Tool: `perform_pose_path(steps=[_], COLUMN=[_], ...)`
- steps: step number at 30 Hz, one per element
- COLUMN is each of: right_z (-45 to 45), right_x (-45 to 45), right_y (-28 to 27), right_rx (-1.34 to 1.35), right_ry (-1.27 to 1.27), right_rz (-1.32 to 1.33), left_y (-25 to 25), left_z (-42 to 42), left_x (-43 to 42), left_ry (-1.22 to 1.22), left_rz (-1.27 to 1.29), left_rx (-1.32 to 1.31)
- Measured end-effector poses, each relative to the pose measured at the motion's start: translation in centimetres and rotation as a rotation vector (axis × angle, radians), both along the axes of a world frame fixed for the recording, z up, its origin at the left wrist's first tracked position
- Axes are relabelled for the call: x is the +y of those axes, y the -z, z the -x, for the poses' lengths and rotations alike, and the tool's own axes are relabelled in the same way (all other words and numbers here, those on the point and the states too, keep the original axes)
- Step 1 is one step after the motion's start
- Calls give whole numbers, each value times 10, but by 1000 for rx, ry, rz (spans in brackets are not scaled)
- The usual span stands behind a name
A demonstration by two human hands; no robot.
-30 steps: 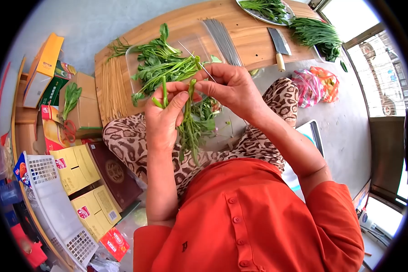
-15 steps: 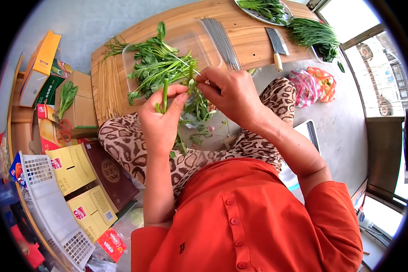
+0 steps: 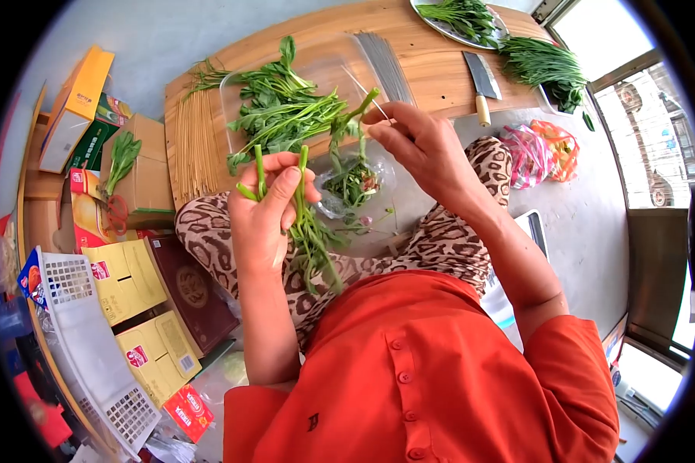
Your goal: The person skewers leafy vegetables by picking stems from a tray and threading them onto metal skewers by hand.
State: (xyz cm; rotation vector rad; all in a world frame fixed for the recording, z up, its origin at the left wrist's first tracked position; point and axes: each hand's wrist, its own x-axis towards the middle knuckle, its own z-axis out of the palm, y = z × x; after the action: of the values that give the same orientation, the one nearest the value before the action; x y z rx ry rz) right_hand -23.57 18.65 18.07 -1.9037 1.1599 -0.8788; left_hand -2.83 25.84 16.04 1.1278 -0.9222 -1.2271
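Observation:
My left hand (image 3: 274,204) is closed around several leafy green stems (image 3: 309,235), their cut ends up and leaves hanging over my lap. Pinched in my right hand (image 3: 425,150) is a thin skewer (image 3: 355,81), its free end pointing up and left. A leafy green sprig (image 3: 344,131) hangs at the skewer by my fingertips; whether it is pierced, I cannot tell. Beyond my hands, more greens (image 3: 286,104) lie in a clear plastic tray (image 3: 225,116). Below, leaf scraps sit in a clear plastic bag (image 3: 390,177).
On the wooden table (image 3: 432,69) are bamboo skewers (image 3: 195,147), grey metal skewers (image 3: 388,65), a cleaver (image 3: 483,81), a plate (image 3: 440,27) of greens and a bunch of chives (image 3: 544,69). Left stand boxes (image 3: 73,116) and a white basket (image 3: 93,332); right, plastic bags (image 3: 537,154).
My hands have moved apart. The right lifted the skewer and sprig up and right, away from the left hand's stems. My left hand lowered slightly and turned, showing its hanging leaves.

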Motion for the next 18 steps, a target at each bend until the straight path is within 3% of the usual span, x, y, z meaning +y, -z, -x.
perform_pose_path(steps=[2, 7, 18], right_z=[2, 6, 3], right_x=[6, 27, 36], right_y=[-2, -16, -11], right_rx=[-56, -49, 37], right_ry=[-23, -181, -316], right_rz=[-55, -135, -69], left_y=[1, 4, 3], left_z=[-1, -2, 0], left_x=[-3, -13, -19], left_ry=[-58, -62, -44], left_rz=[5, -19, -18], left_rx=[159, 242, 234])
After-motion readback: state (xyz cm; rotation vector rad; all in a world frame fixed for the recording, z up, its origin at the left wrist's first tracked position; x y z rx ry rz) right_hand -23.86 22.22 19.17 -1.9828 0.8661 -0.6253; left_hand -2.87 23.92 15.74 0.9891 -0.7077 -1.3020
